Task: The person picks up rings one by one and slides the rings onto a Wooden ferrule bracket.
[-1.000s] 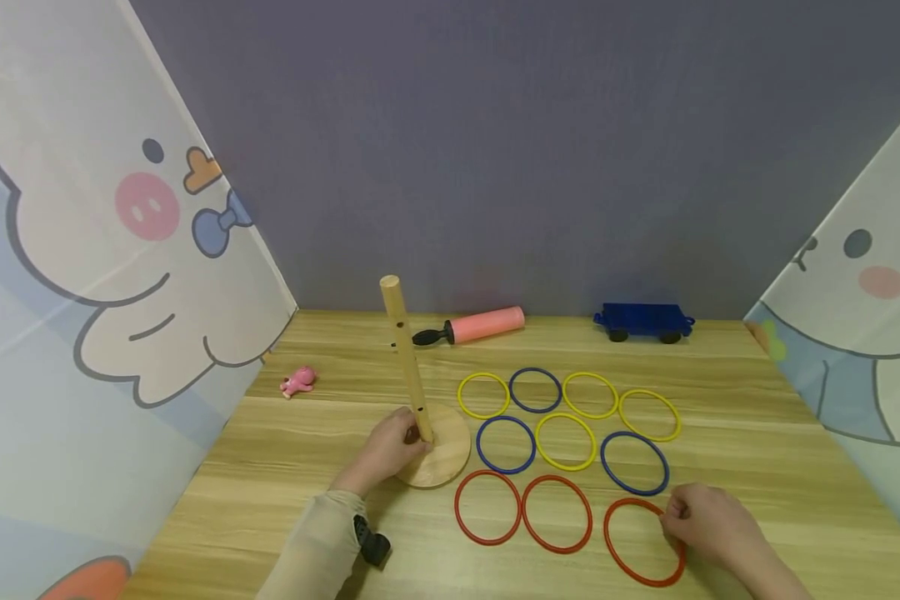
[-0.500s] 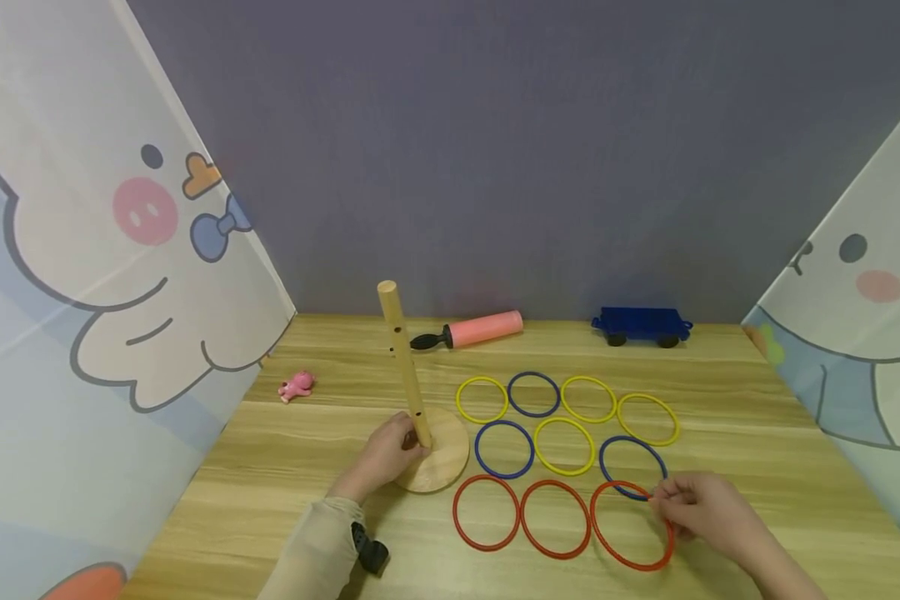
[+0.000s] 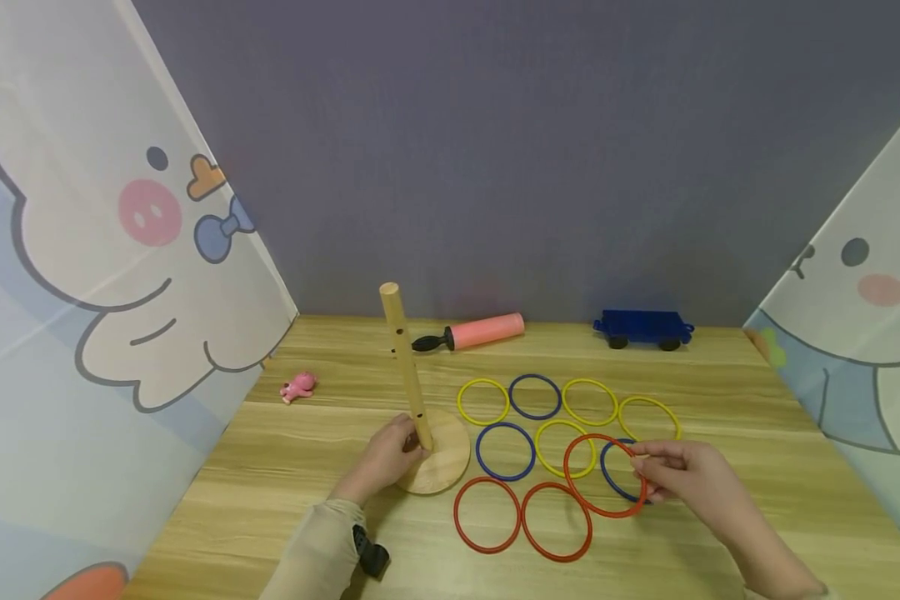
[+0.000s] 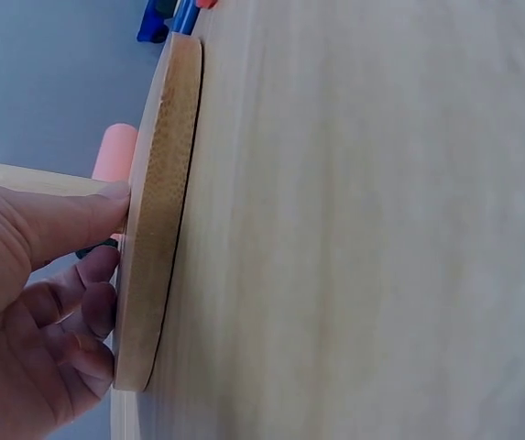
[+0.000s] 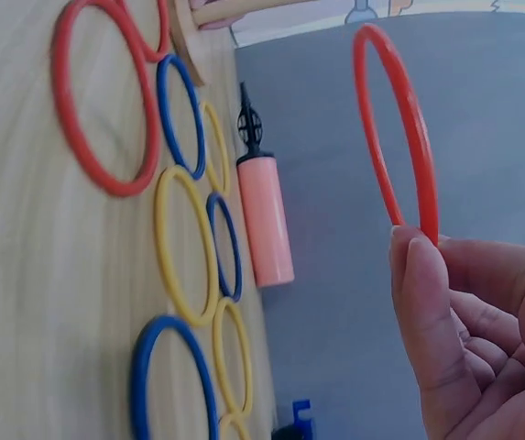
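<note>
A wooden post on a round base [image 3: 450, 467] stands upright left of the middle of the table. My left hand [image 3: 385, 457] is at the foot of the post, with thumb and fingers curled round it; in the left wrist view the thumb [image 4: 70, 220] lies along the post just above the base [image 4: 157, 229]. My right hand [image 3: 693, 483] pinches a red ring [image 3: 607, 514] by its edge. In the right wrist view this ring [image 5: 424, 160] is held up off the table between thumb and fingertips. From the head it overlaps a blue ring [image 3: 603, 467] and a yellow one.
Two red rings [image 3: 487, 551] lie in front, with several blue and yellow rings [image 3: 483, 382] behind. At the back lie a pink hand pump [image 3: 487, 331] and a blue toy wagon [image 3: 643, 327]. A small pink figure [image 3: 298, 387] lies at the left. Printed panels flank the table.
My right hand has lifted the red ring off the table and carried it leftward and away from me. The left hand stays at the post.
</note>
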`<state>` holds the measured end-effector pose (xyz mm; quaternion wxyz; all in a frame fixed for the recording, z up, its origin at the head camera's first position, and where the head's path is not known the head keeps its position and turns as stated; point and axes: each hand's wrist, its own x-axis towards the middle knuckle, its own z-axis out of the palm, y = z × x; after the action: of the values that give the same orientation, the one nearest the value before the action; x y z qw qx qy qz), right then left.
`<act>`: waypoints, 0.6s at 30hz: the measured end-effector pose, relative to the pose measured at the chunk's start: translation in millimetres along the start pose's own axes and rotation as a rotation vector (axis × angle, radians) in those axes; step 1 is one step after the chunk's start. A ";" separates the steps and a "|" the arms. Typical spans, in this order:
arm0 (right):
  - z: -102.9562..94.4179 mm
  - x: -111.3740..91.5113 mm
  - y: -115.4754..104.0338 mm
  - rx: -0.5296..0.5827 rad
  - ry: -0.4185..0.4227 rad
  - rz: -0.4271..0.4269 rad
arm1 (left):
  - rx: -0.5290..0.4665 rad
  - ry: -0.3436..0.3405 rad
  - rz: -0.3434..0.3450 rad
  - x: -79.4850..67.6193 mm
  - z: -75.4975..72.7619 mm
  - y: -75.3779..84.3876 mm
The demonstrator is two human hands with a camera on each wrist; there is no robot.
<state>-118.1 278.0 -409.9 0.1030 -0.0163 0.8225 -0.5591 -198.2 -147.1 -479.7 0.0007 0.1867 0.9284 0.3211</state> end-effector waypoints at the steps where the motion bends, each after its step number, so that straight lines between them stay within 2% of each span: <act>1: 1.3 0.8 -2.8 0.001 0.008 -0.001 | 0.001 0.001 0.000 0.0 0.3 -0.2; 18: 17.1 12.3 -38.1 0.051 0.044 -0.105 | 0.017 0.030 0.037 -2.5 3.5 -0.8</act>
<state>-130.3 246.3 -382.7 0.0557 -0.0445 0.8081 -0.5847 -195.7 -146.4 -483.3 -0.0209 0.1992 0.9274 0.3159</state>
